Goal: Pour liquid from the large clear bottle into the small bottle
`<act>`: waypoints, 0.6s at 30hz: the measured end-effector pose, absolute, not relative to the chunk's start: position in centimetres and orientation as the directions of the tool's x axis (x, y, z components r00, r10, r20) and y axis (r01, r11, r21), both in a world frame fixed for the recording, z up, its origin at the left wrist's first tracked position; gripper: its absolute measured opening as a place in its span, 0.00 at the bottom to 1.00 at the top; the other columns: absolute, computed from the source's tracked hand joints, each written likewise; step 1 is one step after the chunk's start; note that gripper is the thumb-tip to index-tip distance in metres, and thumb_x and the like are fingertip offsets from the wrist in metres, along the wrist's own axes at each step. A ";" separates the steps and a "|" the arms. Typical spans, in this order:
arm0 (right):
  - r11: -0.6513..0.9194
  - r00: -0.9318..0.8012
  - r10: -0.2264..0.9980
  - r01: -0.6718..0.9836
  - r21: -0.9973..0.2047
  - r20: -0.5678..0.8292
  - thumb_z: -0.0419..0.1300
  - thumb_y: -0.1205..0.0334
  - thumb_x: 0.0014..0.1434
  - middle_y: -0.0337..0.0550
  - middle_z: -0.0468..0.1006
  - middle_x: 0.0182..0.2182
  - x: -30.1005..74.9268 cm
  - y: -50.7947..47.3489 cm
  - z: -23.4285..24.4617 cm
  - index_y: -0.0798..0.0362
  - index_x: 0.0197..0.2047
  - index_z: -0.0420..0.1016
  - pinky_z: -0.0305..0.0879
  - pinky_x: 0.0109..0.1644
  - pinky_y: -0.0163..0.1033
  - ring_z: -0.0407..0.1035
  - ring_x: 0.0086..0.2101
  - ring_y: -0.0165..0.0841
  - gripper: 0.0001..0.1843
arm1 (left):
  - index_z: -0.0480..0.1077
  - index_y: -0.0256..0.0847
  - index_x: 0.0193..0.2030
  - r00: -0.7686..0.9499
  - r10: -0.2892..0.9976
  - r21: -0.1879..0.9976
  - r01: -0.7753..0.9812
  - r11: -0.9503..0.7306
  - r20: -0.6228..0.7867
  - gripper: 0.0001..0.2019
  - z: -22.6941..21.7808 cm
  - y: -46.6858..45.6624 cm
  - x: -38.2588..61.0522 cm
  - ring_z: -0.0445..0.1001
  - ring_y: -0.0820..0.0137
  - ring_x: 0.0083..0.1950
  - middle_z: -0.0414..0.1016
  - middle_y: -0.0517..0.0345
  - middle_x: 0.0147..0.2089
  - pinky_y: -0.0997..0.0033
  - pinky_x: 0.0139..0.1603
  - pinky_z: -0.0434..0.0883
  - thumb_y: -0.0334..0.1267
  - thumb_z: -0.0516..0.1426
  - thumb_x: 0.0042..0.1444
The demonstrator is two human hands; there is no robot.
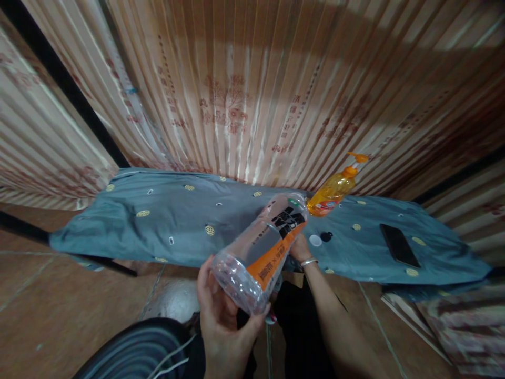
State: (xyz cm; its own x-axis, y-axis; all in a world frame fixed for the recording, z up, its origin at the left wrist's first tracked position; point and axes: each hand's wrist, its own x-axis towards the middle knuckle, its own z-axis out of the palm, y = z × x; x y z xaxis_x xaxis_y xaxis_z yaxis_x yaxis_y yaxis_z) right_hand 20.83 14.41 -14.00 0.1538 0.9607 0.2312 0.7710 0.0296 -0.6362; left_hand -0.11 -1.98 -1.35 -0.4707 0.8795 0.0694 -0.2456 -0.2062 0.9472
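Clear bottle [263, 252] tilted over the near edge of the desk [181, 218]. Left hand [223, 323] clamped around its near end; right hand [300, 248] partly hidden behind it, grip cannot be told. Rightward on cloth: white disc [315, 240], small black item [326, 236], orange pump bottle [330, 196], phone [400, 245].

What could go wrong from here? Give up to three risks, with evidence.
1. The clear bottle may slip: the left hand holds its base, but the grip of the right hand is hidden.
2. A careless swing might tip the pump bottle standing near the clear bottle's far end.
3. The white disc and small black piece lie near the right hand and could get brushed off the cloth.
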 end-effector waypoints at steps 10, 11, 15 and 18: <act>0.016 0.155 0.969 0.744 -0.668 0.195 0.64 0.64 0.49 0.51 0.85 0.36 20.3 14.0 -12.4 0.49 0.38 0.75 0.80 0.45 0.52 0.81 0.41 0.47 0.10 | 0.64 0.51 0.68 -0.489 0.870 0.949 -0.246 -0.198 0.055 0.47 -1.5 -2.2 -0.1 0.80 0.56 0.59 0.72 0.48 0.67 0.67 0.49 0.82 0.42 0.76 0.40; 0.027 0.148 0.967 0.750 -0.661 0.207 0.64 0.64 0.49 0.50 0.84 0.36 20.2 13.9 -12.2 0.48 0.39 0.76 0.80 0.45 0.52 0.81 0.41 0.47 0.11 | 0.64 0.51 0.68 -0.489 0.871 0.950 -0.244 -0.196 0.054 0.47 -1.7 -2.2 -0.1 0.80 0.55 0.59 0.71 0.47 0.67 0.66 0.50 0.82 0.41 0.76 0.40; 0.015 0.145 0.968 0.779 -0.627 0.204 0.63 0.64 0.50 0.49 0.84 0.34 19.9 13.8 -11.9 0.49 0.40 0.76 0.80 0.43 0.52 0.81 0.39 0.48 0.12 | 0.65 0.52 0.67 -0.508 0.860 0.948 -0.245 -0.201 0.051 0.47 -2.0 -2.2 -0.3 0.79 0.56 0.61 0.69 0.48 0.70 0.67 0.52 0.81 0.42 0.77 0.39; 0.003 0.150 0.970 0.782 -0.623 0.193 0.63 0.64 0.49 0.50 0.83 0.33 19.8 13.7 -12.0 0.50 0.40 0.76 0.80 0.43 0.50 0.81 0.38 0.48 0.12 | 0.65 0.52 0.68 -0.515 0.855 0.948 -0.243 -0.207 0.054 0.48 -1.8 -2.1 -0.2 0.80 0.56 0.60 0.70 0.47 0.69 0.69 0.50 0.81 0.42 0.77 0.39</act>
State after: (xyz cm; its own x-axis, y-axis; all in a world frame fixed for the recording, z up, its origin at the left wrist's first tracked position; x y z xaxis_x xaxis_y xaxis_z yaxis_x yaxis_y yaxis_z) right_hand 19.83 13.70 -12.05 0.1501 0.9696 0.1933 0.7821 0.0032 -0.6231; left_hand -0.20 -2.10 -1.79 -0.5153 0.8553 0.0541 -0.2433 -0.2065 0.9477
